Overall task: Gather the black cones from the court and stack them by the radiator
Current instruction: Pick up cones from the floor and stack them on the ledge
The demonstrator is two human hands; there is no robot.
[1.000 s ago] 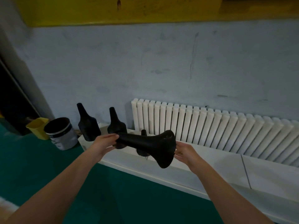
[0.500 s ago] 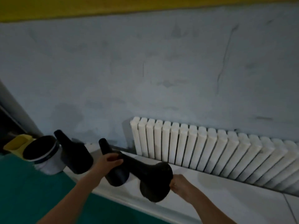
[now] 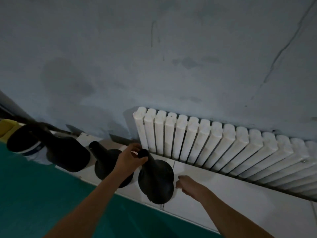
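The scuffed grey-blue wall (image 3: 154,57) fills most of what I see. Below it, a white column radiator (image 3: 223,148) runs off to the right. A white tiled ledge (image 3: 240,200) lies along the foot of the radiator and carries on to the left past its end. The green court floor (image 3: 42,194) meets the front edge of the ledge.

3 black cones stand in a row on the ledge, left of the radiator's end. The left cone (image 3: 68,155) is the one farthest from the radiator, and its narrow neck leans away to the left. The middle cone (image 3: 106,162) sits just beside it, partly hidden behind my left forearm. The nearest cone (image 3: 156,181) is right in front of the radiator's first columns, wide base down over the tiles. I cannot tell whether that base is fully resting on the ledge or just above it.

A white bucket (image 3: 38,156) with a dark mouth and a blue band sits at the far left, partly behind the left cone. A yellow container (image 3: 6,126) shows at the frame edge beyond it.

My left hand (image 3: 130,159) grips the narrow top of the nearest cone, fingers wrapped round its neck. My right hand (image 3: 188,186) is just beside that cone's base, fingers loosely curled and holding nothing.
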